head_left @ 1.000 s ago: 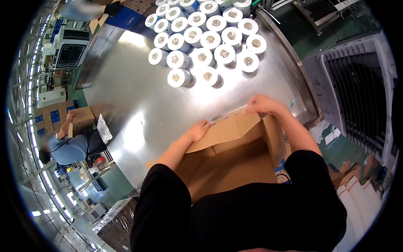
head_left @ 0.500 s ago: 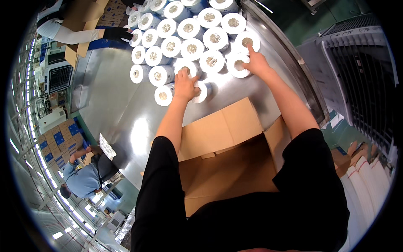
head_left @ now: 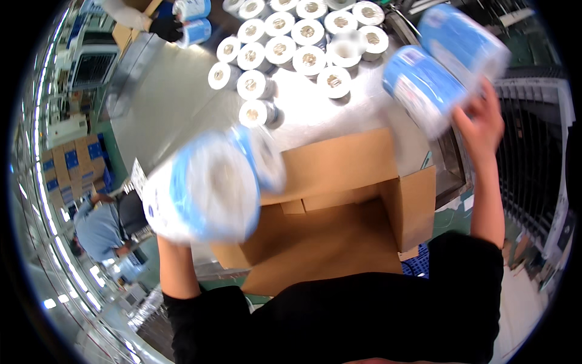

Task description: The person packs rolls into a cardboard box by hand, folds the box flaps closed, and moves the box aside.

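Observation:
Two paper rolls in blue-and-white wrap (head_left: pixel 206 188), smeared by motion, are held up at the left of the box. My left hand is hidden behind them; only the wrist and forearm (head_left: pixel 176 264) show. On the right, my right hand (head_left: pixel 482 124) grips two more wrapped paper rolls (head_left: pixel 424 88) at their lower ends, raised and tilted above the table's right edge. Between my arms stands an open cardboard box (head_left: pixel 339 164), its flaps spread and its visible inner floor bare. Ahead, several upright paper rolls (head_left: pixel 309 60) stand in rows on the metal table (head_left: pixel 163 91).
At the far left a co-worker's black-gloved hand (head_left: pixel 167 28) is at two wrapped rolls (head_left: pixel 194 30). Another person (head_left: pixel 103 227) in blue works at left, near stacked cartons (head_left: pixel 73 167). A large grey slatted unit (head_left: pixel 527 151) stands beyond the table's right edge.
Both my hands have lifted rolls off the table and moved back and apart, left hand leftward, right hand rightward. The co-worker's gloved hand now has two rolls tipped sideways.

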The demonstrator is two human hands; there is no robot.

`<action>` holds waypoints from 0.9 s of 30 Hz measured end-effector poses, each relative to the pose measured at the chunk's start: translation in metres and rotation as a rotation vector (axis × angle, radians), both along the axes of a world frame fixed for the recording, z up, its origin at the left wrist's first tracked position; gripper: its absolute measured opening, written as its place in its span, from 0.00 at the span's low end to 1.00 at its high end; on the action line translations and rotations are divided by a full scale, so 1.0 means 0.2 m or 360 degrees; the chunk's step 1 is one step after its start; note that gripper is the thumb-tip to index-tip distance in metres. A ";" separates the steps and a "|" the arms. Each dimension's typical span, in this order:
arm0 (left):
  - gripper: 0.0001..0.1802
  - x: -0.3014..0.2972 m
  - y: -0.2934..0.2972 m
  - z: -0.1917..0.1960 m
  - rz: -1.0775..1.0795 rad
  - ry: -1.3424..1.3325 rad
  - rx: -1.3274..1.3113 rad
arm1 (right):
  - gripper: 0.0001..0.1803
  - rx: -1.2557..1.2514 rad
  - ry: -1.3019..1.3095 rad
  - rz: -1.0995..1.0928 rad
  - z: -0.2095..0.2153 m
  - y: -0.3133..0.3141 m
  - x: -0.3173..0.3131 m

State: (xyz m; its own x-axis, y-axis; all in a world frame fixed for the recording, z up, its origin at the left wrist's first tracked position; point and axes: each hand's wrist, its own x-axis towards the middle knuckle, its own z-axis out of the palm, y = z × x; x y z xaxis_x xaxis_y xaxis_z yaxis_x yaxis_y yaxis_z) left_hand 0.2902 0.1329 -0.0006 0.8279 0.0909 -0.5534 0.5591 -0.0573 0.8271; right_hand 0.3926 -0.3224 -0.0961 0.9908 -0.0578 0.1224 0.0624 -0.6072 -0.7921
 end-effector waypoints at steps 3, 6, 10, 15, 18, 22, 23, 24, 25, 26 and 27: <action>0.16 -0.30 -0.05 -0.12 -0.0378 0.0362 -0.0095 | 0.37 -0.0269 0.0482 0.0866 0.17 0.02 -0.35; 0.13 -0.53 -0.12 -0.46 -0.1261 0.0102 0.0844 | 0.32 -0.0670 0.0086 0.2087 0.28 0.26 -0.57; 0.11 -0.84 -0.12 -0.96 -0.1830 -0.0225 0.2052 | 0.33 -0.0474 0.0854 0.2217 0.02 0.66 -0.85; 0.13 -0.96 -0.05 -1.28 -0.2124 -0.0073 0.2284 | 0.37 -0.0615 0.0972 0.1908 -0.63 1.25 -1.07; 0.16 -1.03 0.00 -1.31 -0.2059 0.0440 0.1834 | 0.36 -0.0719 0.1208 0.1880 -0.90 1.53 -1.22; 0.17 -0.48 0.05 -0.51 -0.2077 0.0423 0.0514 | 0.28 -0.0801 0.1226 0.2564 -0.59 1.56 -1.17; 0.17 -0.39 0.10 -0.38 -0.1789 0.0157 0.0164 | 0.25 -0.0653 0.1159 0.2719 -0.34 1.55 -1.07; 0.15 -0.25 0.12 -0.30 -0.1327 0.0098 0.0103 | 0.24 -0.0045 0.1295 0.2573 -0.18 1.50 -0.93; 0.13 -0.14 0.15 -0.29 -0.0850 0.0064 0.0043 | 0.22 0.0562 0.1385 0.2387 -0.04 1.45 -0.78; 0.10 -0.05 0.18 -0.35 -0.0485 -0.0390 0.0641 | 0.18 0.0540 0.1332 0.2002 0.11 1.40 -0.61; 0.13 0.07 0.28 -0.50 -0.0545 -0.0941 0.1102 | 0.14 0.0714 0.1170 0.1369 0.07 1.37 -0.53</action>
